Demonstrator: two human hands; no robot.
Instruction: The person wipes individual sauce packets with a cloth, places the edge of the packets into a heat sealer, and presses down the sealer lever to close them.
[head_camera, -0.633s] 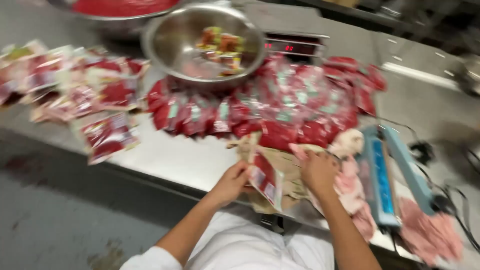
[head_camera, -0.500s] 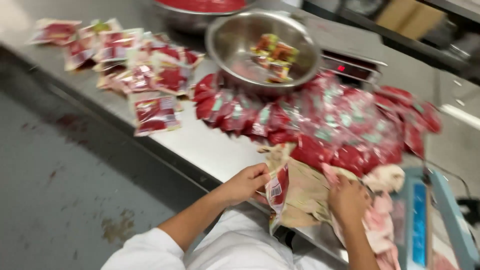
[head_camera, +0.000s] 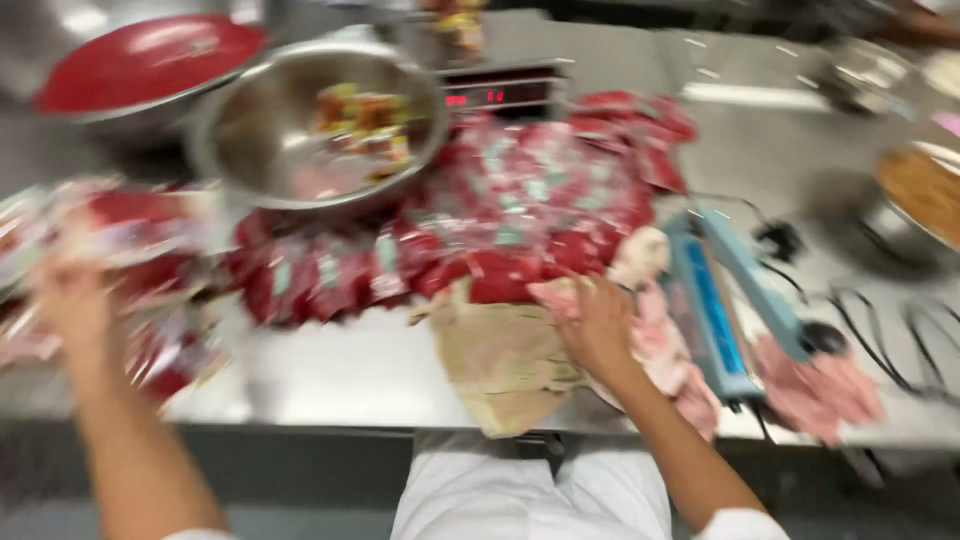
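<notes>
Steel worktop (head_camera: 360, 375), view badly motion-blurred. Right hand (head_camera: 597, 325) lies palm-down on the pink packs (head_camera: 655, 335) stacked just left of the blue sealer (head_camera: 712, 305) — likely kept there so packs go straight under the sealing bar. Its grip: fingers partly spread and curled over the top pack, pressing or pinching it; not lifted. Beside that hand, on its left and touching the stack, a tan paper bag (head_camera: 500, 365) lies flat, its lower end hanging over the worktop's front edge.

Left hand (head_camera: 70, 300) is far out to the left, well apart from the right, raised at a heap of red packets (head_camera: 150, 240). It looks closed around one or more of them, but blur smears the fingers — cannot tell how tight the grip is or whether anything is truly held.

More red packets form a wide pile (head_camera: 520, 200) in the middle, between the bowl and the sealer, near both hands. Steel bowl (head_camera: 320, 125) behind them holds a few loose small packets; it seems to sit by a scale (head_camera: 500, 95) with a red lit display. A second bowl with red contents (head_camera: 140, 65) at back left. More pink packs (head_camera: 820, 385) lie right of the sealer, its black cable (head_camera: 880, 340) trailing across the top.
</notes>
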